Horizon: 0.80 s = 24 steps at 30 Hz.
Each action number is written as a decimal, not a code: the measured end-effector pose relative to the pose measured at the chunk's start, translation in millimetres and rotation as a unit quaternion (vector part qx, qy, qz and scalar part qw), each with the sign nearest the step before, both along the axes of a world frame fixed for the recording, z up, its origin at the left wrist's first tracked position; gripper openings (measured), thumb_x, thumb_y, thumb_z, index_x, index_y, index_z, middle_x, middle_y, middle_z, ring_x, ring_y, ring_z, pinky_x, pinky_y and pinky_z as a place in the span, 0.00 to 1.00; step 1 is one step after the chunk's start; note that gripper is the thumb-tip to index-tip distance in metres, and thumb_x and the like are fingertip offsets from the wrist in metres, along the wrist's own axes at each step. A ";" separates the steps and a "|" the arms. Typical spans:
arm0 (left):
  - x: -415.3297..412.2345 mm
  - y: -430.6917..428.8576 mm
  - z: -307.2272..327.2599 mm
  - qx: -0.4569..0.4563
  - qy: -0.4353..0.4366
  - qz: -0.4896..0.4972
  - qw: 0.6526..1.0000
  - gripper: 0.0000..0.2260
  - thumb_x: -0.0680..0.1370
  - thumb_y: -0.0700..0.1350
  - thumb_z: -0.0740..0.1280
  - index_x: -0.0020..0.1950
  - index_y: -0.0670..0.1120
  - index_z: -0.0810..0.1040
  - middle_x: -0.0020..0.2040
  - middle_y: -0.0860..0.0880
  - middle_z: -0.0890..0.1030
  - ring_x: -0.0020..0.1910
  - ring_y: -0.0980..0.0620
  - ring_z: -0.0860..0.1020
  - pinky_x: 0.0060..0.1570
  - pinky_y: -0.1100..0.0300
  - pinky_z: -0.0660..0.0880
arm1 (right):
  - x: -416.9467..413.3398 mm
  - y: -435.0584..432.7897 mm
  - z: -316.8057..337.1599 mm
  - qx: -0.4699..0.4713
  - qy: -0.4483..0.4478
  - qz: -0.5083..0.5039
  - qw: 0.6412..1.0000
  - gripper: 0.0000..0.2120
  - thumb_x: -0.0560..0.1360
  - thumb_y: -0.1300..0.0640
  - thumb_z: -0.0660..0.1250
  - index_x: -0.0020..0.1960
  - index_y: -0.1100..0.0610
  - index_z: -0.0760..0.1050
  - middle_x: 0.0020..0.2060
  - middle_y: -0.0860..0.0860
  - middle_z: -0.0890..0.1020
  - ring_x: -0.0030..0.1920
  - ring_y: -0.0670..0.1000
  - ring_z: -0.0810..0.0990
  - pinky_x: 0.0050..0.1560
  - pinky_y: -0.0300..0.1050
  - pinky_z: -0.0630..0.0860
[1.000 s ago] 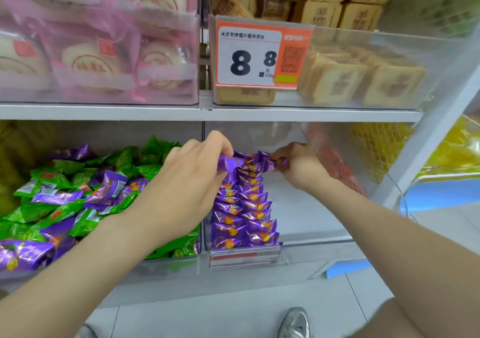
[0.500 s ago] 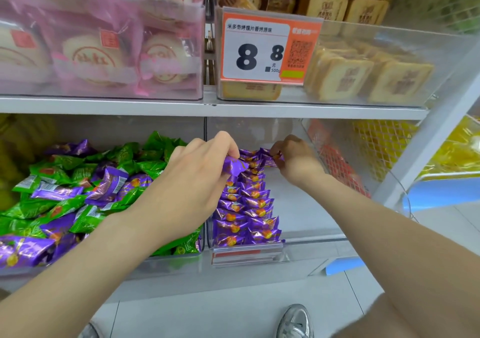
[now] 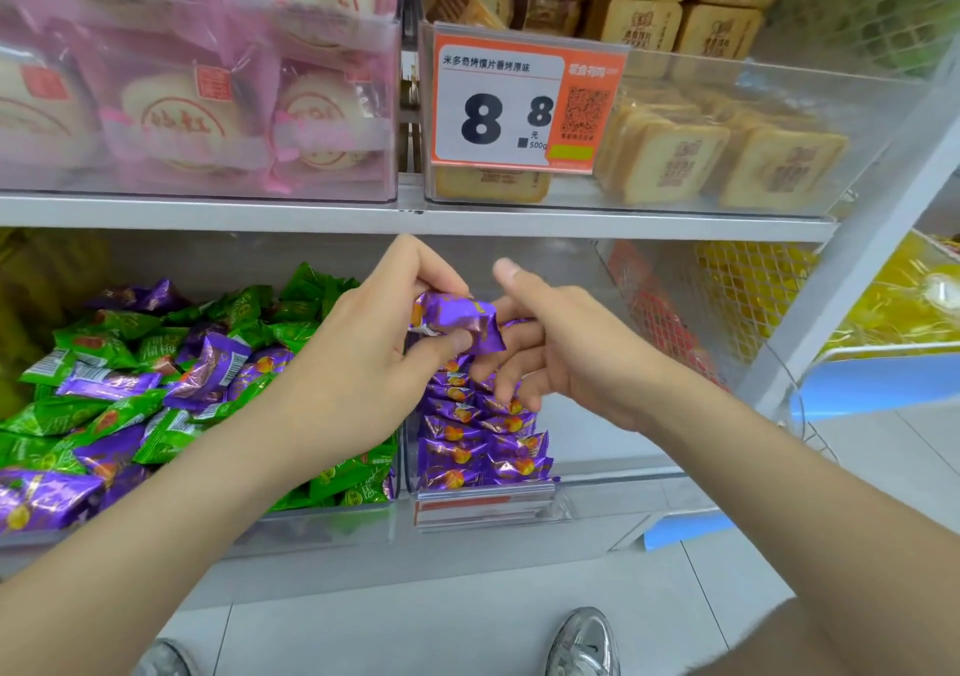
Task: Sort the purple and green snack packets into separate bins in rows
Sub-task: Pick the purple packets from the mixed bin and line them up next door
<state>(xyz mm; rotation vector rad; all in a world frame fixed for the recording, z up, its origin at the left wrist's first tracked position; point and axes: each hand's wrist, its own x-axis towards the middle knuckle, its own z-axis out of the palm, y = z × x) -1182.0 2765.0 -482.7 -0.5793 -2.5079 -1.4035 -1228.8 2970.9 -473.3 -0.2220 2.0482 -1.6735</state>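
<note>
Foil, thin and crinkly, wraps the purple packet [image 3: 454,323] that the left hand [image 3: 358,363] pinches between thumb and fingertips just above the right-hand bin [image 3: 613,478]; it looks light, pillow-soft in the middle and slick on its faces, so I judge it will slide under a flat press and is best taken by its crimped end seams or across its short width. The right hand [image 3: 566,358] is half open, fingers loosely curled, touching the packet's far end without clearly gripping it. Below, the purple row [image 3: 478,441] lies in neat overlapping lines inside that bin, easy to nudge out of line. The mixed pile [image 3: 156,389] of green and purple packets fills the left-hand bin [image 3: 332,512], loose and likely to shift when one is pulled
</note>
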 end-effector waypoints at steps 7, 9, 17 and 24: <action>2.5 11.2 -3.5 -0.035 0.045 0.035 0.998 0.11 0.81 0.49 0.72 0.56 0.53 0.70 0.51 0.58 0.76 0.50 0.58 0.76 0.42 0.66 0.70 | 3.0 16.7 7.3 -0.094 -0.095 0.023 0.991 0.09 0.80 0.59 0.70 0.58 0.63 0.83 0.48 0.63 0.85 0.41 0.53 0.85 0.44 0.42 0.83; 3.7 12.0 -4.4 -0.041 0.034 0.053 0.997 0.11 0.82 0.47 0.70 0.56 0.53 0.68 0.50 0.57 0.75 0.40 0.60 0.74 0.39 0.68 0.69 | -4.7 30.5 4.1 -0.097 -0.070 0.003 0.993 0.11 0.77 0.68 0.70 0.59 0.62 0.82 0.47 0.62 0.85 0.42 0.53 0.85 0.46 0.43 0.84; 2.9 10.2 -13.6 -0.119 0.049 0.085 0.988 0.06 0.83 0.43 0.62 0.58 0.51 0.67 0.52 0.54 0.72 0.48 0.58 0.71 0.50 0.63 0.67 | -42.1 75.9 -33.5 -0.025 0.079 -0.081 0.993 0.14 0.68 0.70 0.80 0.49 0.57 0.83 0.45 0.57 0.85 0.47 0.56 0.83 0.54 0.48 0.81; -5.3 10.4 -22.3 -0.209 0.069 0.088 0.972 0.08 0.83 0.52 0.64 0.62 0.56 0.74 0.54 0.59 0.75 0.58 0.51 0.69 0.57 0.48 0.65 | -72.7 88.0 -51.5 0.048 0.131 -0.220 0.966 0.12 0.75 0.72 0.68 0.51 0.57 0.78 0.43 0.61 0.85 0.38 0.55 0.84 0.36 0.45 0.78</action>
